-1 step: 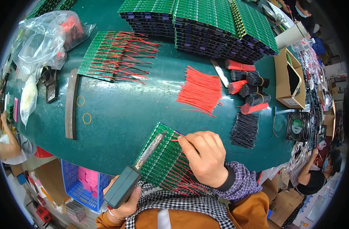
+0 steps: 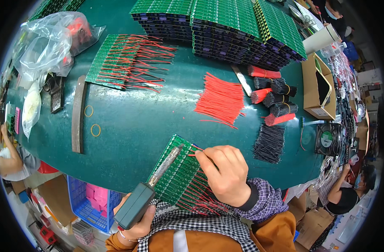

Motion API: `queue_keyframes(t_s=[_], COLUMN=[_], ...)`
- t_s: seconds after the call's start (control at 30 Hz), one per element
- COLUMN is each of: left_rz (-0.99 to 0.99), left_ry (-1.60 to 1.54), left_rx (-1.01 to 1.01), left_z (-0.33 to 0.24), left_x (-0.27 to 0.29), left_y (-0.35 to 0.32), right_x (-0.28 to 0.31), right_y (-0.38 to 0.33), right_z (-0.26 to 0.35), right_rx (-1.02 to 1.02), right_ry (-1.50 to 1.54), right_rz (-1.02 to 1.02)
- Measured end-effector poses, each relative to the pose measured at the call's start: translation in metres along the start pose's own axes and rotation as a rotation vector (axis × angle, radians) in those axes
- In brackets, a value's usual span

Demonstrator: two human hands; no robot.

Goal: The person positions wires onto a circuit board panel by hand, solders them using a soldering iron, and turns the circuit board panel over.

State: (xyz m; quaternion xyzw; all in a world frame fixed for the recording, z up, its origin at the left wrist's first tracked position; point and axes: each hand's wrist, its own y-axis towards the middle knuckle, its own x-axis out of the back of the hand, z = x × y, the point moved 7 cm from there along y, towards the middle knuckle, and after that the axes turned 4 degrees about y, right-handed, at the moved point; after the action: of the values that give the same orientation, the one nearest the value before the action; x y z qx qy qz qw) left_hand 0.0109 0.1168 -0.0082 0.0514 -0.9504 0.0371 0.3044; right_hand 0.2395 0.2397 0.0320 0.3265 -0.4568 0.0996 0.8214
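My left hand (image 2: 142,223) is wrapped round the dark green, boxy handle of a soldering iron (image 2: 135,205). The iron's worn metal barrel slants up and right over a green circuit board panel (image 2: 170,181), its tip near the panel's top right edge. With thumb and finger, my right hand (image 2: 229,173) pinches a thin red wire (image 2: 192,155) at that edge, a little right of the tip. Several red wires (image 2: 199,191) stick out along the panel's lower right side, partly under my right hand. The panel's bottom end lies by my checked apron.
Loose red wires (image 2: 220,100) and loose black wires (image 2: 269,144) lie in piles beyond my right hand. Wire bundles (image 2: 280,99) sit beside a cardboard box (image 2: 311,96). Tall board stacks (image 2: 225,25) and a wired panel (image 2: 103,63) stand farther back. A metal bar (image 2: 78,115) lies left.
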Motion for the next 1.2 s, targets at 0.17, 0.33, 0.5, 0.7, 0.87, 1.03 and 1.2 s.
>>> queue_keyframes(t_s=[0.17, 0.33, 0.5, 0.7, 0.87, 1.03, 1.2], left_rz=[0.03, 0.055, 0.062, 0.076, 0.093, 0.064, 0.018], left_ry=[0.034, -0.005, -0.032, -0.01, 0.041, -0.004, 0.038], left_rx=[-0.023, 0.037, 0.016, -0.045, -0.108, 0.025, -0.071], left_z=[-0.003, -0.001, -0.001, -0.005, -0.008, 0.009, 0.0], left_x=[0.0, -0.002, -0.004, -0.005, -0.003, 0.002, 0.003], left_y=[0.0, 0.001, 0.001, 0.004, 0.002, -0.013, -0.007], right_x=[-0.005, -0.007, -0.007, -0.008, -0.008, -0.009, -0.009], right_y=[-0.003, -0.004, -0.004, -0.003, -0.004, -0.004, -0.005], right_z=[-0.001, -0.001, -0.001, -0.001, 0.0, 0.0, 0.001], right_rx=[-0.02, -0.017, -0.022, -0.041, -0.014, -0.019, -0.019], right_ry=[0.024, 0.006, 0.005, 0.018, -0.009, -0.017, -0.031], right_rz=[0.033, 0.035, 0.05, 0.036, 0.055, 0.062, 0.064])
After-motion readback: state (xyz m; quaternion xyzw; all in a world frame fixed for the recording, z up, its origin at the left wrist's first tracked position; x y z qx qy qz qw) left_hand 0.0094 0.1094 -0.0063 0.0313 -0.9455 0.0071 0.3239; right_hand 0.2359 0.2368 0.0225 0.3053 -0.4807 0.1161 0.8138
